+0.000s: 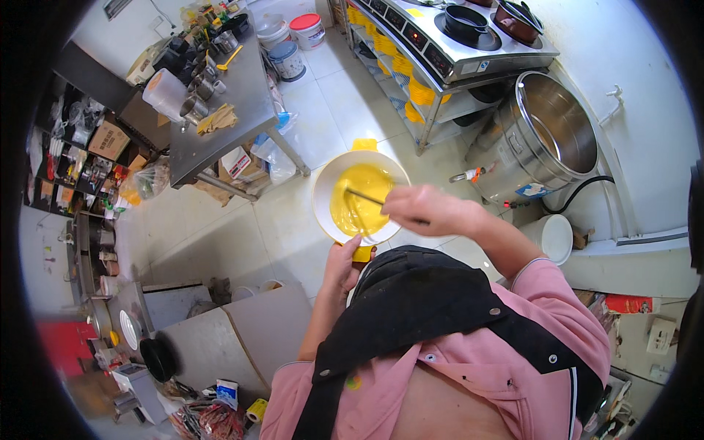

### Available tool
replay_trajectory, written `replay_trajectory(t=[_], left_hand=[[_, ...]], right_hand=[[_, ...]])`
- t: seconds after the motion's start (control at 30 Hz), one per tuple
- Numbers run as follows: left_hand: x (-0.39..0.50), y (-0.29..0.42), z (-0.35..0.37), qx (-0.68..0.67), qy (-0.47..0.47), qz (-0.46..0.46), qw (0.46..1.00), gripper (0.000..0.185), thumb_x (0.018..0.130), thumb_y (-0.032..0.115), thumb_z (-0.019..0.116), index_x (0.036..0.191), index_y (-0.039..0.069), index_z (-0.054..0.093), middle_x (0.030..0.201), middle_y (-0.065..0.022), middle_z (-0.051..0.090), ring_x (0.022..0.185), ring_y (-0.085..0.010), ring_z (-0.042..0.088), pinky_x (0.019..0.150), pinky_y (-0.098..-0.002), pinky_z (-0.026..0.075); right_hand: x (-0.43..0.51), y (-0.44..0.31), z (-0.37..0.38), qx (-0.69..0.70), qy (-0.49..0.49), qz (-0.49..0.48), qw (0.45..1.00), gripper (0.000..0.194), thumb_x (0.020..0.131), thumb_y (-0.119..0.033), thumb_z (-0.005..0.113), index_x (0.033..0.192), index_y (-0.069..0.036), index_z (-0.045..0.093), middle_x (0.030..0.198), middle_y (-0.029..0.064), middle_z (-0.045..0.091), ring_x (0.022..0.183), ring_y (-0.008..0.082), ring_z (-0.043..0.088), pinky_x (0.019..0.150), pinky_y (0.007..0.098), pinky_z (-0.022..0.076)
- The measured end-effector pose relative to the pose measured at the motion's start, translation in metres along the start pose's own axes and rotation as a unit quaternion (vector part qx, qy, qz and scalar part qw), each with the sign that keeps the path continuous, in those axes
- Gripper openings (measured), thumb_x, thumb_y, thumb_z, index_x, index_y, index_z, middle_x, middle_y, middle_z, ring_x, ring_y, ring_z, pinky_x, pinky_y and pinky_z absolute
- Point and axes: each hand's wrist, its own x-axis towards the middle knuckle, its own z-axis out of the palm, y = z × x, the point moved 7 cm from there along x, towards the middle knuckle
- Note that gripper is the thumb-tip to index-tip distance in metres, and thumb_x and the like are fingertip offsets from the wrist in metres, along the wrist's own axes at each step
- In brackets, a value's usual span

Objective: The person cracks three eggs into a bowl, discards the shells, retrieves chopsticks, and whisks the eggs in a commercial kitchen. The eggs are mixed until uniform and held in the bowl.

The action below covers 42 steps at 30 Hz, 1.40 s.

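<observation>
A two-handled bowl [323, 214], white inside with yellow tab handles, is held in front of my apron above the tiled floor. Yellow liquid that looks like beaten egg [352, 179] lies in it. My left hand [344, 261] grips the near handle, thumb on the rim. Above the bowl's right side, my right hand [426, 209] is closed around thin dark sticks, probably chopsticks [366, 196], whose ends reach into the liquid. Motion blurs the right hand and the sticks, so their exact number is hard to tell.
At upper left stands a steel table [242, 110] with metal cups and a folded cloth. A multi-burner cooktop [429, 38] with pots sits on a shelved rack at upper right. Beside it is a large steel barrel [511, 148] with a tap. Lidded buckets [287, 60] rest on the floor.
</observation>
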Motion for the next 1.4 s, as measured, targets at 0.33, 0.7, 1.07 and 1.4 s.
replay_trajectory(t=[0.33, 0.7, 1.07, 1.4], left_hand=[[-0.007, 0.002, 0.005, 0.048, 0.017, -0.005, 0.999, 0.031, 0.088, 0.012, 0.051, 0.113, -0.005, 0.043, 0.093, -0.0164, 0.057, 0.071, -0.0237, 0.059, 0.063, -0.0326, 0.052], [-0.007, -0.001, 0.008, 0.053, -0.005, -0.002, 0.999, 0.028, 0.088, 0.011, 0.049, 0.111, -0.004, 0.045, 0.091, -0.0158, 0.058, 0.069, -0.0225, 0.059, 0.062, -0.0319, 0.051], [-0.003, -0.008, 0.007, 0.063, 0.01, -0.011, 0.998, 0.028, 0.09, 0.011, 0.049, 0.111, -0.007, 0.046, 0.089, -0.0164, 0.059, 0.07, -0.0206, 0.06, 0.062, -0.0307, 0.053], [0.002, -0.017, 0.007, 0.071, -0.015, -0.013, 0.997, 0.031, 0.091, 0.016, 0.049, 0.113, -0.005, 0.044, 0.093, -0.0156, 0.058, 0.072, -0.0223, 0.058, 0.064, -0.0323, 0.05]], right_hand=[[-0.022, 0.083, -0.02, 0.333, 0.176, 0.25, 0.892, 0.011, 0.084, -0.01, 0.059, 0.086, 0.0, 0.063, 0.068, 0.0035, 0.061, 0.062, 0.0081, 0.06, 0.052, 0.0197, 0.0472], [-0.083, 0.118, -0.019, 0.334, 0.321, 0.295, 0.836, 0.014, 0.086, -0.007, 0.055, 0.086, 0.006, 0.061, 0.077, 0.012, 0.063, 0.068, 0.0174, 0.064, 0.063, 0.0273, 0.0541], [-0.118, 0.127, 0.039, 0.46, 0.254, 0.391, 0.756, 0.019, 0.089, -0.011, 0.052, 0.095, 0.006, 0.059, 0.089, 0.0151, 0.063, 0.077, 0.0217, 0.064, 0.072, 0.034, 0.0536], [-0.12, 0.128, 0.02, 0.406, 0.314, 0.351, 0.783, 0.02, 0.088, -0.01, 0.053, 0.098, 0.007, 0.059, 0.087, 0.0155, 0.064, 0.076, 0.0222, 0.065, 0.073, 0.0333, 0.0542]])
